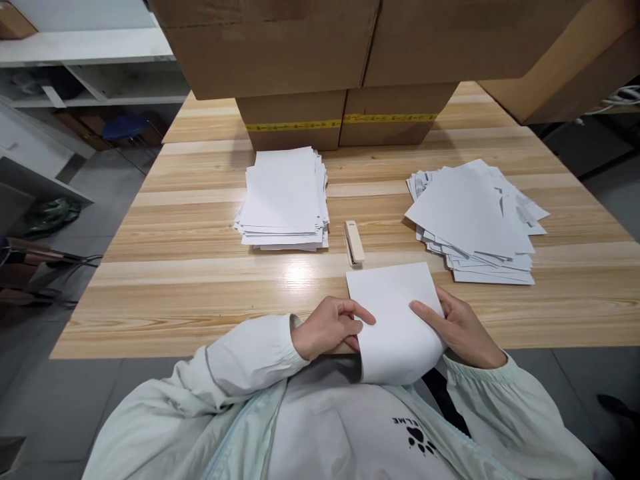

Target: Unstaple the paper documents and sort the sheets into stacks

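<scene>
A white sheaf of paper [393, 320] is held between my two hands at the table's front edge, its near end curving down toward my body. My right hand [463, 327] grips its right side, thumb on top and fingers underneath. On the left side, my left hand [334, 325] has its index finger on the top face and other fingers curled at the edge. Just beyond the paper lies a cream stapler [353, 243], not touched by either hand. Whether the sheaf is one sheet or more cannot be made out.
A fairly neat paper stack [283, 197] sits left of the stapler; a messier paper pile [475, 217] lies to the right. Large cardboard boxes [295, 110] with yellow tape stand stacked at the back of the wooden table [190, 267]. A blue stool [126, 127] is on the floor at left.
</scene>
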`<state>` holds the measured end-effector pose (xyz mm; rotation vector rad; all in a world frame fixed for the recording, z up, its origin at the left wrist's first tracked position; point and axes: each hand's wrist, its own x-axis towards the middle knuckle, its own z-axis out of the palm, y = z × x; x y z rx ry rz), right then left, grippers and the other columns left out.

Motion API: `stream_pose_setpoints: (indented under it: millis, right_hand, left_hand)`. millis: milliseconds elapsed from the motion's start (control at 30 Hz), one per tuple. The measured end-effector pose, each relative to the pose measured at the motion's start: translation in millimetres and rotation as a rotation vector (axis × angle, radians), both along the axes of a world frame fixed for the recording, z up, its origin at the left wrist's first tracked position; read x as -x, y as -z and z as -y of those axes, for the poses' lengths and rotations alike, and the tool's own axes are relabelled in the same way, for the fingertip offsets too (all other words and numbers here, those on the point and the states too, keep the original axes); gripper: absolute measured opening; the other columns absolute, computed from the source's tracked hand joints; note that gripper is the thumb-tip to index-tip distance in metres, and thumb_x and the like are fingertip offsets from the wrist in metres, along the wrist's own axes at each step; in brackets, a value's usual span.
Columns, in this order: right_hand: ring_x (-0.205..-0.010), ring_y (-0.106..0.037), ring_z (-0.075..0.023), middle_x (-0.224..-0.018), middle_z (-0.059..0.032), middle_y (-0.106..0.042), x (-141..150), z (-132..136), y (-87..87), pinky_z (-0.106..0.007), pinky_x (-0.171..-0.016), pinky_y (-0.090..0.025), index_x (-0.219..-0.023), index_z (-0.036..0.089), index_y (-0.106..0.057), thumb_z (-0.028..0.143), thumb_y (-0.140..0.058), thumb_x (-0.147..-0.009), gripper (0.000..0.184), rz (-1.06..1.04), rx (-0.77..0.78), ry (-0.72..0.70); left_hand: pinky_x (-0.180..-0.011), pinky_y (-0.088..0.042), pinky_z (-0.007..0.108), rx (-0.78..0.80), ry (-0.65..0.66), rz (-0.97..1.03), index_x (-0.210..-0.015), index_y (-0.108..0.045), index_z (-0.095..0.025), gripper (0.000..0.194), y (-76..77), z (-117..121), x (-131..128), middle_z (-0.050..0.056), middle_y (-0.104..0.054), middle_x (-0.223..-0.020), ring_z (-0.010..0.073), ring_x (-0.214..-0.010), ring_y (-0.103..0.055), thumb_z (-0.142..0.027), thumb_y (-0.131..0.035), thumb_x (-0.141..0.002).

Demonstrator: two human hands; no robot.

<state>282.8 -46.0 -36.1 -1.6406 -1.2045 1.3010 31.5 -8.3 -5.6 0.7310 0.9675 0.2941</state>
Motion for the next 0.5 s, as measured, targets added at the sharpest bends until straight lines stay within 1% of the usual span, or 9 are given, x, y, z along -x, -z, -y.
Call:
stream_pose_setpoints:
  millis: [67,233,333,500]
  right_hand:
    - [-0.089,-0.071,-0.0241,-0.107,-0.0083,-0.076,-1.2,0.5,0.6,-0.032,-0.067,-0.059,-0.115,0.02,-0.069,0.045,-0.074,-0.08,0.044,-0.013,0.005,0.001]
    - [-0.09,-0.071,-0.0231,-0.103,-0.0073,-0.076,0.3,-7.2,-2.2,-0.031,-0.07,-0.058,-0.111,0.02,-0.07,0.046,-0.075,-0.078,0.042,-0.001,-0.026,0.039]
    - [-0.088,-0.071,-0.0224,-0.1,-0.0071,-0.077,1.1,-12.4,-1.0,-0.031,-0.068,-0.058,-0.11,0.02,-0.07,0.046,-0.075,-0.078,0.042,-0.006,-0.028,0.06]
    - [-0.087,-0.071,-0.0232,-0.097,-0.0068,-0.077,-2.1,-16.5,10.7,-0.033,-0.066,-0.058,-0.115,0.021,-0.069,0.046,-0.072,-0.081,0.042,0.029,-0.055,0.071]
  left_hand:
    - [-0.05,-0.046,0.017,0.005,0.011,-0.005,-0.089,-0.07,-0.011,0.018,-0.2,2.5,1.0,-0.002,-0.06,-0.051,0.009,-0.049,-0.06,-0.009,-0.058,-0.075]
    - [-0.055,-0.046,0.017,-0.114,-0.003,-0.038,-0.087,-0.071,-0.011,0.017,0.6,-3.0,-1.5,-0.002,-0.062,-0.053,0.0088,-0.05,-0.061,-0.007,-0.06,-0.075]
    - [-0.054,-0.046,0.018,-0.102,-0.023,-0.057,-0.086,-0.07,-0.01,0.019,1.2,-9.8,-5.6,-0.003,-0.059,-0.052,0.0082,-0.049,-0.06,-0.003,-0.056,-0.076]
    - [-0.055,-0.05,0.017,-0.064,-0.054,-0.04,-0.084,-0.071,-0.009,0.023,2.6,-22.4,-12.3,-0.003,-0.058,-0.058,0.0056,-0.05,-0.058,0.002,-0.053,-0.076]
